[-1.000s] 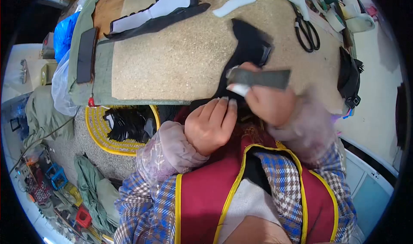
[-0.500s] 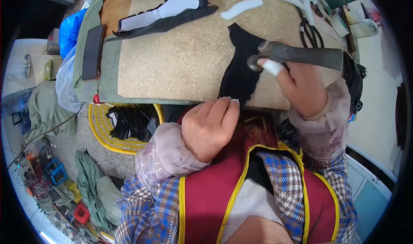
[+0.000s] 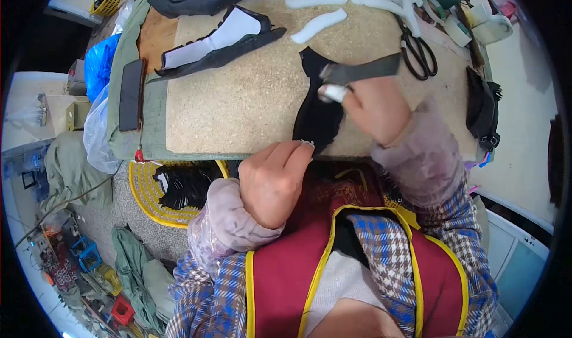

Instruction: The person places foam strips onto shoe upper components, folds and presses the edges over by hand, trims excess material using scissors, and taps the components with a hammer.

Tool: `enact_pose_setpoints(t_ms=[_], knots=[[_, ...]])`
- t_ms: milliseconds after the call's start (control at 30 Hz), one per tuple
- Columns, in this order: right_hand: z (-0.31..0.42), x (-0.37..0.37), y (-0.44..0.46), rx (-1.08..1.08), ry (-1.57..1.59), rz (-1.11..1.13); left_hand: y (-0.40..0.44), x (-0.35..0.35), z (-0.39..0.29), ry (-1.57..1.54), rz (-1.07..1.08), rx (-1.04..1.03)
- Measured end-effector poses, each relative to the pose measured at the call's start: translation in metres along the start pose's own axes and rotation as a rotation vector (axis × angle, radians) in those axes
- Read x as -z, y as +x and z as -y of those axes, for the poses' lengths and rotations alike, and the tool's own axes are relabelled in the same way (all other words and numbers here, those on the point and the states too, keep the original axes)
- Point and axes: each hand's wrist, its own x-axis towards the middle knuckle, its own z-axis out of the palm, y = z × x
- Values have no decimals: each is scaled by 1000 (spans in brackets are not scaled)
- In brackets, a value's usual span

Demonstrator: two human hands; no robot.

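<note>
A black, curved cut piece (image 3: 317,123) of leather or fabric lies on the pale work board near its front edge. My left hand (image 3: 273,180) is closed on the lower end of this piece, fingertips pinching its edge. In my right hand (image 3: 381,108) is a hammer (image 3: 366,71), its metal head over the upper part of the black piece. White tape wraps a digit of that hand. The handle is mostly hidden by my grip, and whether the hammer face touches the piece I cannot tell.
Black scissors (image 3: 420,58) and white strips (image 3: 319,25) lie toward the back. A black-and-white piece (image 3: 217,37) and a phone (image 3: 131,94) are at left, a black buckled piece (image 3: 484,111) at right. Below the board stands a yellow basket (image 3: 143,198) holding black pieces.
The view has shifted, so the board appears lower and further left. My right hand has moved left with the hammer, while my left hand still pinches the piece's lower end.
</note>
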Motion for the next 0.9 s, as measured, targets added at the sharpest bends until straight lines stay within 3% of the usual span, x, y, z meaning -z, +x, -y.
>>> enact_pose_setpoints(t_ms=[200,233,367,500,600,700,800,833,900], knots=[[12,-11,-8,-68,-30,233,3,1,-2,-11,7,54],[-2,-16,-2,-98,92,282,2,0,-3,-18,8,55],[-5,14,6,-97,76,55,-1,0,0,-23,6,74],[7,-4,9,-98,-144,100,5,0,-5,16,-22,48],[-3,8,19,-217,-178,116,7,7,-7,53,60,58],[-40,17,2,-234,-202,-173,3,7,0,298,238,141],[-62,26,-21,-164,-246,-438,-1,5,9,328,278,142],[-65,28,-29,-133,-247,-518,0,7,11,132,190,178],[-70,28,-46,-263,-426,-409,6,11,13,-260,27,245]])
